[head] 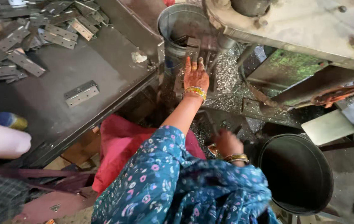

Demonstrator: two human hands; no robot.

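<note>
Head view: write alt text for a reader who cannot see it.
The left hand reaches forward onto metal pieces beside a grey metal can under a machine, while the blurred right hand hangs near a dark bucket. Flat hinges lie on the dark table.

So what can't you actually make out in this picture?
- Left hand: fingertips hidden among metal pieces by the tin; grip unclear.
- Right hand: motion-blurred.
- Black bucket: inside too dark.
- Hinge pile: cut off by the top-left edge.

Right hand [227,142] motion-blurred beside the black bucket [297,174], fingers indistinct; bucket's bottom cut by picture's edge.
</note>
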